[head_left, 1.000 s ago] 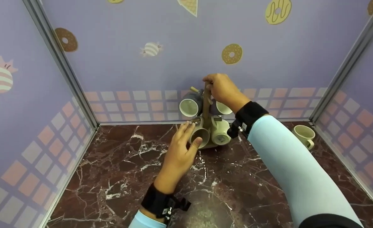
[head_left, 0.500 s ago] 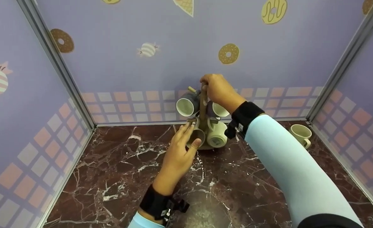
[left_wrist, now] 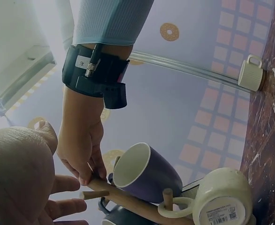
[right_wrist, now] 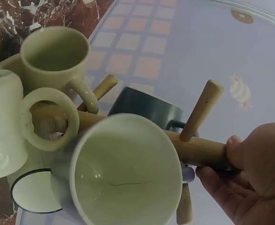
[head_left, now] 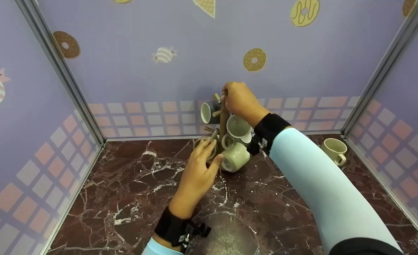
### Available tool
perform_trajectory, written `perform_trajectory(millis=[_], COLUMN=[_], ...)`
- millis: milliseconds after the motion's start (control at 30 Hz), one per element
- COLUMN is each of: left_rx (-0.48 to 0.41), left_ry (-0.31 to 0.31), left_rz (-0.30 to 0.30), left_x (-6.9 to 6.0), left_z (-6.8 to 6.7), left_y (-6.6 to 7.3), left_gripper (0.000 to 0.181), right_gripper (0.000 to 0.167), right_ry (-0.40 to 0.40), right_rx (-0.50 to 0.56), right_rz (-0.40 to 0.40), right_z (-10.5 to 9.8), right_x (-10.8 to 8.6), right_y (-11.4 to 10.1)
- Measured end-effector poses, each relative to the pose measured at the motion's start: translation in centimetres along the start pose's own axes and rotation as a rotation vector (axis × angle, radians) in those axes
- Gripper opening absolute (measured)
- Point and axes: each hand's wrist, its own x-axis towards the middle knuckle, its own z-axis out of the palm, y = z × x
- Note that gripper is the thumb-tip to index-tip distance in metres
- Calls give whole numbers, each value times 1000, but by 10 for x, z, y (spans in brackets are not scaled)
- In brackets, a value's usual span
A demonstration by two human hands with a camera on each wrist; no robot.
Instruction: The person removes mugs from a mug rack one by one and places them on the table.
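Note:
My right hand (head_left: 242, 101) grips the top of the wooden post of a mug tree (head_left: 224, 122), thumb and fingers around it in the right wrist view. My left hand (head_left: 196, 173) has its fingers extended beside the tree's lower left, partly covering a pale mug (right_wrist: 55, 58). Whether it touches that mug or a peg, I cannot tell. A cream mug (head_left: 235, 158) hangs by its handle at the lower front, bottom turned outward. Above it hangs a purple mug (left_wrist: 149, 173), opening outward. A dark green mug (right_wrist: 144, 107) hangs at the upper left.
Another cream mug (head_left: 334, 149) stands upright on the marbled table (head_left: 141, 198) in the back right corner. The patterned back wall (head_left: 180, 78) rises close behind the tree, with side walls left and right. Bare wooden pegs (right_wrist: 203, 110) stick out from the post.
The mug tree has turned under my right hand: the lower cream mug swings forward and left, and the upper mugs shift round. My left hand stays nearly in place.

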Motion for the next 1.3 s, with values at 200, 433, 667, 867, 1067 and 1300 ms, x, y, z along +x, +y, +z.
perform_trajectory(millis=[200, 433, 667, 867, 1067, 1300], left_rx=[9, 6, 8, 6, 17, 22], left_ry=[-10, -28, -16, -2, 3, -9], left_rz=[-23, -57, -54, -43, -39, -54], left_x=[0, -1, -1, -1, -1, 0], left_z=[-2, -4, -4, -2, -1, 0], left_y=[-1, -1, -1, -4, -3, 0], left_gripper=[74, 71, 68, 67, 65, 66], right_gripper=[24, 22, 23, 26, 29, 44], right_ry=[14, 18, 19, 22, -15, -152], right_rx=[-4, -15, -16, -7, 0, -1], right_rz=[31, 68, 111, 123, 108, 55], right_z=[3, 5, 7, 10, 5, -10], right_x=[2, 5, 6, 2, 0, 6], right_y=[-2, -6, -10, -8, -4, 0])
